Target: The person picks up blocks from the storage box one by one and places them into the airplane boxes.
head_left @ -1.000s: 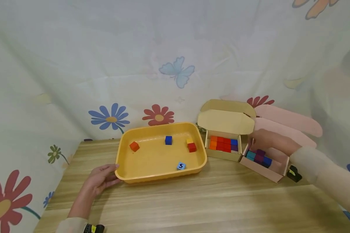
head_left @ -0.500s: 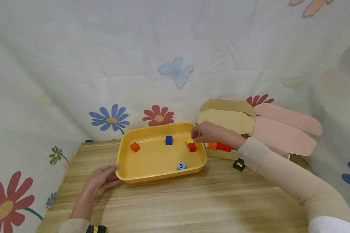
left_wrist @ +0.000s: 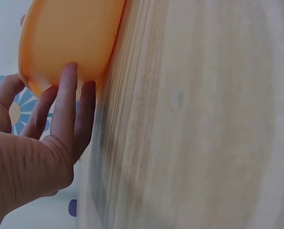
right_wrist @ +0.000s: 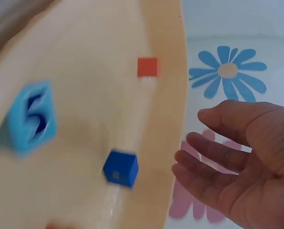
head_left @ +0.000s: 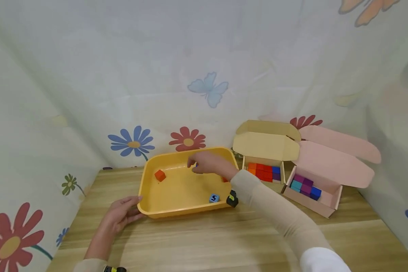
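Observation:
My left hand (head_left: pixel 122 211) grips the near left corner of a yellow plastic tray (head_left: pixel 176 211). Its thumb lies at the rim, and its fingers (left_wrist: pixel 65 105) press the outer wall. Over the tray, my right hand (head_left: pixel 210 165) hovers with fingers bent loosely and nothing between them. Just under it is a dark blue cube (right_wrist: pixel 121 168), mostly hidden in the head view. An orange-red cube (head_left: pixel 160 175) lies at the tray's left, and a light blue cube (head_left: pixel 214 198) marked 5 sits near the front wall. The right forearm partly covers a red cube (head_left: pixel 225 180).
Right of the tray stands an open cream box (head_left: pixel 266 146) holding several orange, red, blue and purple cubes. Beside it, an open pink box (head_left: pixel 309 204) contains several teal, purple and blue cubes. A flowered cloth (head_left: pixel 163 94) hangs behind the wooden table (head_left: pixel 197 245).
My right hand has moved left from the pink box, across the cream box and the tray's right side, to above the dark blue cube. The left hand has stayed on the tray.

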The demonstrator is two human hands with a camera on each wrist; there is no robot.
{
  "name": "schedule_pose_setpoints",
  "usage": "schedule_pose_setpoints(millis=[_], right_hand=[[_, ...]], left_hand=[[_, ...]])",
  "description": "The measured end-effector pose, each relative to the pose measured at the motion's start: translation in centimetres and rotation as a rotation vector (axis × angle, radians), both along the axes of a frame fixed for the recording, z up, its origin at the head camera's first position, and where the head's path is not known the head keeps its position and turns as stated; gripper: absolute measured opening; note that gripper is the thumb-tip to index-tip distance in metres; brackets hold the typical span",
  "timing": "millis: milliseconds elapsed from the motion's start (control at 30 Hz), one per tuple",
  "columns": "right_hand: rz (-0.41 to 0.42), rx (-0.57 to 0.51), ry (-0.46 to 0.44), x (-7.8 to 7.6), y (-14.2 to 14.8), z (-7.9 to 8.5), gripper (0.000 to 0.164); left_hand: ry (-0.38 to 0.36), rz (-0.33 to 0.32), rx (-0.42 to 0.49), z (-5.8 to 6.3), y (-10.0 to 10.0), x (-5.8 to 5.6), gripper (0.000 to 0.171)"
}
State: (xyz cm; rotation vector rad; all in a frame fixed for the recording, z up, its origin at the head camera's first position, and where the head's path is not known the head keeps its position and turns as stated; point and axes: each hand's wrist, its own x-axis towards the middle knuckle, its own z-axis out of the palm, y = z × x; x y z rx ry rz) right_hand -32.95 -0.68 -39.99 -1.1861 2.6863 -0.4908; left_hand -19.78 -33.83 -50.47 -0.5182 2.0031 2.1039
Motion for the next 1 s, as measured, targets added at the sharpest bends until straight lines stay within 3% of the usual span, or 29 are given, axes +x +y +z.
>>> schedule_pose_setpoints(millis=[233, 433, 633, 800, 1000], right_hand=[[0.07, 0.031, 0.109, -0.5, -6.6, -2.4, 0.03], [0.097, 0.034, 0.067, -0.7, -11.2, -4.2, 0.043], [0.082, 0.089, 0.055, -1.8, -13.6, -4.3, 0.042], [0.128, 0.126, 0.061, -2.5, -14.2, -4.6, 0.031], [0.169, 0.081, 0.0, -3.0, -14.5, -4.4, 0.019]], left_hand=[[0.0, 0.014, 0.016, 0.0, -0.2, 0.2, 0.074], [0.006, 0.016, 0.023, 0.0, -0.3, 0.1, 0.059], [0.017, 0.006, 0.039, -0.1, -0.2, -0.1, 0.04], [0.023, 0.001, 0.038, -0.1, 0.0, -0.1, 0.051], [0.007, 0.017, 0.031, 0.1, -0.1, -0.1, 0.057]])
